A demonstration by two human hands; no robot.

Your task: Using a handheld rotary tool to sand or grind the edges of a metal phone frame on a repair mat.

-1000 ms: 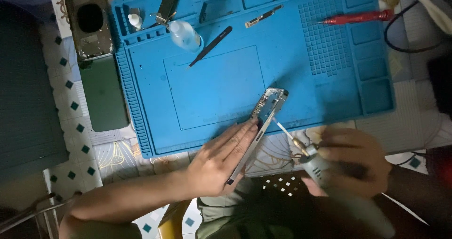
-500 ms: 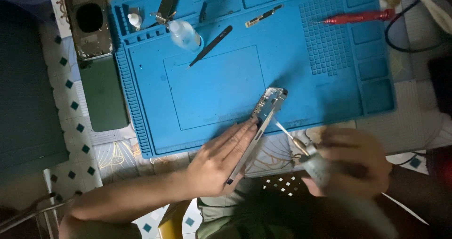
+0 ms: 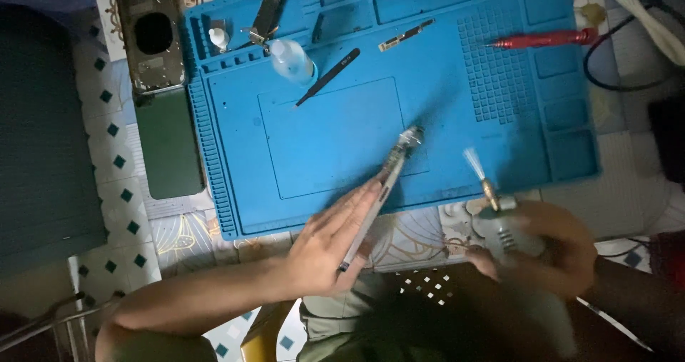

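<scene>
While the left hand (image 3: 330, 251) lies flat, fingers together, clamped on a narrow metal phone frame (image 3: 382, 191) tilted over the blue mat's (image 3: 457, 112) front edge, the right hand (image 3: 549, 251) has its fingers wrapped around a grey brush tool (image 3: 499, 223), bristles just above the mat.

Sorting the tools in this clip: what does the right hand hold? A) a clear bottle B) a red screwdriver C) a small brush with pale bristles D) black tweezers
C: the right hand grips a brush, its pale bristles fanned over the blue mat's edge.
</scene>
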